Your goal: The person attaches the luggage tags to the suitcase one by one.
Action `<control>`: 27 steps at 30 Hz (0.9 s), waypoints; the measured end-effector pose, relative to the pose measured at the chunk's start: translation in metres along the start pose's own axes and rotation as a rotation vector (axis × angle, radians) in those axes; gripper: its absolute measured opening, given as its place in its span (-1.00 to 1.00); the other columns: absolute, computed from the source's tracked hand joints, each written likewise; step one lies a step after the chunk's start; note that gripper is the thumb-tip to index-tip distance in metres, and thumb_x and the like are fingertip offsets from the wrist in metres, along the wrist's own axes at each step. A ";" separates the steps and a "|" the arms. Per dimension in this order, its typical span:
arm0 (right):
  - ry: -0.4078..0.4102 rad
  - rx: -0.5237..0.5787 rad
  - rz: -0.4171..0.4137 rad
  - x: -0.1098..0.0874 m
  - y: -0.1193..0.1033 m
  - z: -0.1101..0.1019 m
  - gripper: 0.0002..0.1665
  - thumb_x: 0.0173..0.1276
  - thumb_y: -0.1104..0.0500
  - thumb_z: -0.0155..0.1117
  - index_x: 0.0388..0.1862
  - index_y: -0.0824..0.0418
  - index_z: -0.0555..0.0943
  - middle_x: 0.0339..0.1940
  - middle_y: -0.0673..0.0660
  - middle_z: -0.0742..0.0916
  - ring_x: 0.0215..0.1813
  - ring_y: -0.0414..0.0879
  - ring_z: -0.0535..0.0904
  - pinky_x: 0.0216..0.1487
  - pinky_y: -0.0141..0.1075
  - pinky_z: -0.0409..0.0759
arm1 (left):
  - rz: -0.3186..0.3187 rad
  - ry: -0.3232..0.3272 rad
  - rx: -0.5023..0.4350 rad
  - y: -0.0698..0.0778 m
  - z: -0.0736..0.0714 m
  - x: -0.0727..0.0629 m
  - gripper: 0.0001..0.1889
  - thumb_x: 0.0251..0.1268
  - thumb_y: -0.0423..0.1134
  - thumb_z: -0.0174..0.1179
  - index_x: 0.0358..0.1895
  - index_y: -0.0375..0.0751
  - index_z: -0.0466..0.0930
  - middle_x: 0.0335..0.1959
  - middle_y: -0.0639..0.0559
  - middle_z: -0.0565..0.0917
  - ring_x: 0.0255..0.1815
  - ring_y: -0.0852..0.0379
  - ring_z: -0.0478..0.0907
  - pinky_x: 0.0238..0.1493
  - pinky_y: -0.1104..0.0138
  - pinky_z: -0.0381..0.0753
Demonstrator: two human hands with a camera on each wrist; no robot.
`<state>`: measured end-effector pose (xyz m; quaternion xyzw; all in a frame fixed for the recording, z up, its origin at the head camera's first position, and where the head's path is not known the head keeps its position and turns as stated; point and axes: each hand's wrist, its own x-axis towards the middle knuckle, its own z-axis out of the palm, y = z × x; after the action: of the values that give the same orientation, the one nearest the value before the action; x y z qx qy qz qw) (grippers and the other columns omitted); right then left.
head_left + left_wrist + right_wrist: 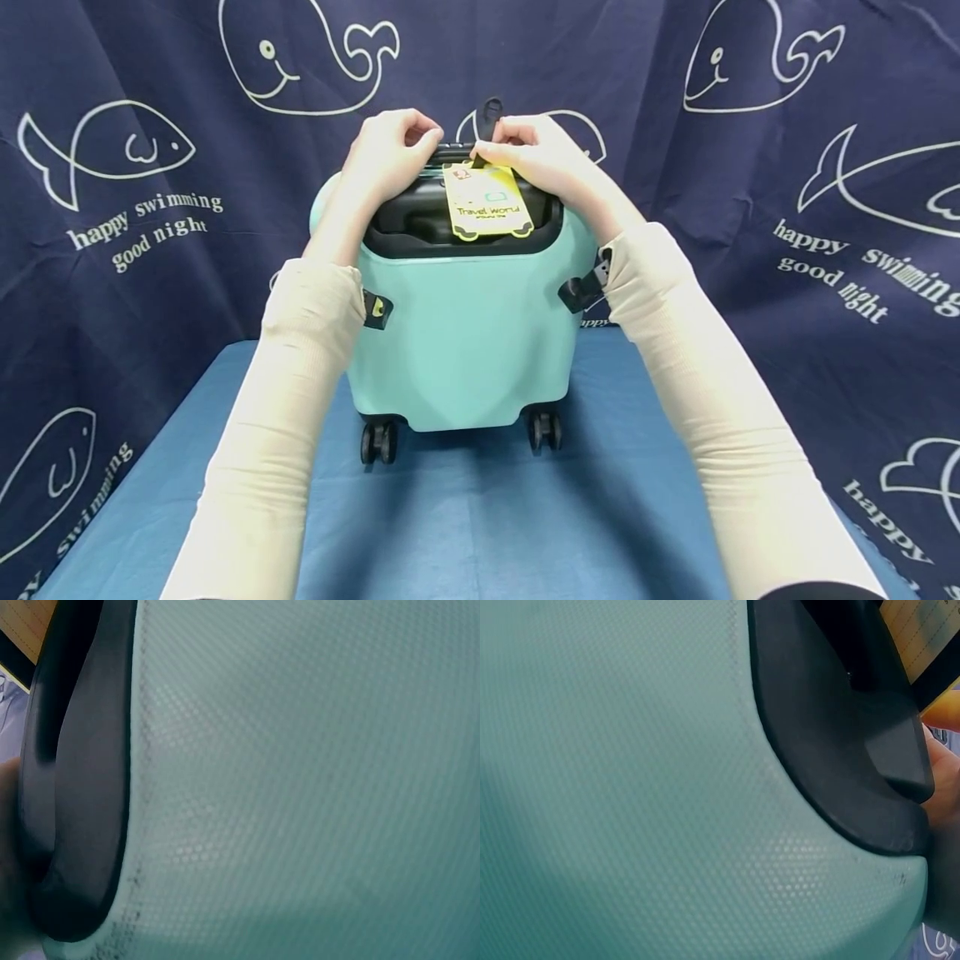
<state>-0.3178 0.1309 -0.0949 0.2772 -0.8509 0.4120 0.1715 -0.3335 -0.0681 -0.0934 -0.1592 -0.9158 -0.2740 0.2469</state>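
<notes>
A mint-green suitcase (465, 333) stands upright on its wheels, its black recessed top panel (420, 208) facing me. A yellow luggage tag (487, 200) reading "Travel world" hangs over that panel. My right hand (536, 154) pinches the tag's black strap (489, 121), whose looped end sticks up above the fingers. At the left end of the black top handle (453, 152) is my left hand (393, 154), with bent fingers; their tips are partly hidden. Both wrist views mostly show the textured green shell (300, 780) and black trim (802, 727).
Black wrist straps with devices (585, 287) sit at both cuffs, close to the suitcase's sides. Black wheels (544, 429) rest on the blue-covered table (465, 517). Behind hangs a navy curtain (585, 50) with white whale and fish drawings.
</notes>
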 end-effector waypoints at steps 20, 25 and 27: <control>-0.008 0.030 0.005 -0.001 0.000 0.001 -0.74 0.30 0.09 0.24 -0.58 0.10 0.53 -0.66 -0.14 0.48 -0.46 -0.21 0.32 -0.35 -0.42 0.20 | -0.019 -0.195 0.218 0.002 -0.003 0.003 -0.48 0.44 0.16 -0.35 0.29 0.13 0.40 0.27 0.12 0.47 0.33 0.05 0.34 0.30 0.02 0.25; -0.005 0.007 0.010 -0.001 0.000 0.000 -0.73 0.30 0.07 0.23 -0.58 0.09 0.52 -0.66 -0.13 0.46 -0.45 -0.20 0.32 -0.34 -0.42 0.20 | -0.013 -0.179 0.132 0.001 -0.003 0.002 -0.53 0.44 0.14 -0.26 0.29 0.17 0.38 0.24 0.20 0.50 0.30 0.18 0.36 0.33 0.10 0.22; -0.003 -0.003 0.009 -0.001 0.000 0.000 -0.74 0.30 0.07 0.23 -0.58 0.09 0.52 -0.66 -0.14 0.46 -0.44 -0.20 0.32 -0.33 -0.42 0.20 | -0.017 -0.164 0.082 0.001 -0.003 0.002 -0.55 0.44 0.11 -0.19 0.31 0.18 0.35 0.24 0.23 0.50 0.29 0.26 0.36 0.35 0.16 0.18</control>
<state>-0.3166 0.1315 -0.0953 0.2736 -0.8531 0.4111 0.1687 -0.3332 -0.0687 -0.0898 -0.1629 -0.9447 -0.2243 0.1749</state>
